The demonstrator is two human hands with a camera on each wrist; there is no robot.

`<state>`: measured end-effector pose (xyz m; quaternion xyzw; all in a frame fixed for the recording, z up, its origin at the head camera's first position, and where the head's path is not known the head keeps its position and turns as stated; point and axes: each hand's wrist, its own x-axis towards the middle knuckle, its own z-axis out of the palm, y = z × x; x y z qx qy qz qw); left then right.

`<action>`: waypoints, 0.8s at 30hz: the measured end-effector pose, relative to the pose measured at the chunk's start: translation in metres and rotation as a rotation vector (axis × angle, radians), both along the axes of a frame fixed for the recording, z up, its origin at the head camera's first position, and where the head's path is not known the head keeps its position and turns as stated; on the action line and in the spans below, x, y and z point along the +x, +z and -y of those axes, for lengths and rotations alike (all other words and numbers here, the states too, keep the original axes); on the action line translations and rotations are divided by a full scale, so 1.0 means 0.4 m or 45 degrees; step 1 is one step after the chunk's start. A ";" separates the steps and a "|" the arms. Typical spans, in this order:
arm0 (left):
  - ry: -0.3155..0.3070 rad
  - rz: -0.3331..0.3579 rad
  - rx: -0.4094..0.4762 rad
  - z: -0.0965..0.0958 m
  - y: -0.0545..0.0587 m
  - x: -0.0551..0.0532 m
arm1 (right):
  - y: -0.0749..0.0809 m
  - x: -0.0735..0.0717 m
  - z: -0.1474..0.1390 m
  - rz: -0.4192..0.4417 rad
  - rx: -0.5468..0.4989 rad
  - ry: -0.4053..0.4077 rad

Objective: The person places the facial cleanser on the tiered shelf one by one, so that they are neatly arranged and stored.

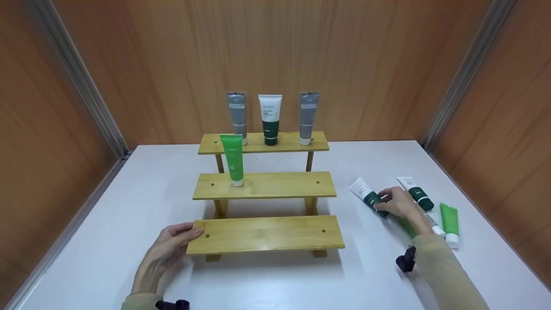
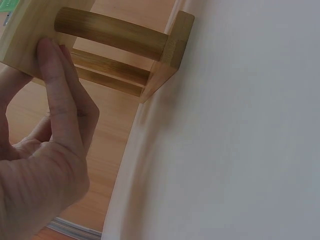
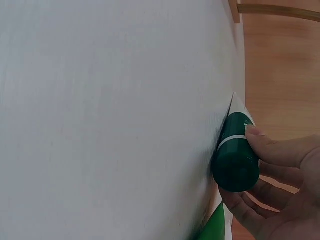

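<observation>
My left hand pinches the left end of the bottom tier of a three-tier wooden display stand; in the left wrist view, fingers press against its underside. At the right, my right hand grips a white and dark green tube near its dark cap. The right wrist view shows the thumb on one side of this tube and fingers curled under the other. It lies tilted, close over the table. A green tube is partly hidden beneath the right hand.
On the top tier stand two grey tubes with a white and green tube between them. A green tube stands on the middle tier's left. More tubes lie at right, including a green one and a white-green one.
</observation>
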<state>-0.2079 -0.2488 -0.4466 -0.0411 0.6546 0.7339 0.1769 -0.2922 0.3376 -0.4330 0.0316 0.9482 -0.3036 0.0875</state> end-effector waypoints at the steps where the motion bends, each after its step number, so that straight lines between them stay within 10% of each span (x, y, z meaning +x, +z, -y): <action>1: 0.003 0.003 -0.003 -0.001 0.001 0.000 | -0.001 0.001 0.002 -0.015 0.001 0.002; 24: -0.018 -0.036 -0.011 -0.001 -0.001 0.002 | -0.003 0.020 0.015 -0.079 -0.204 -0.106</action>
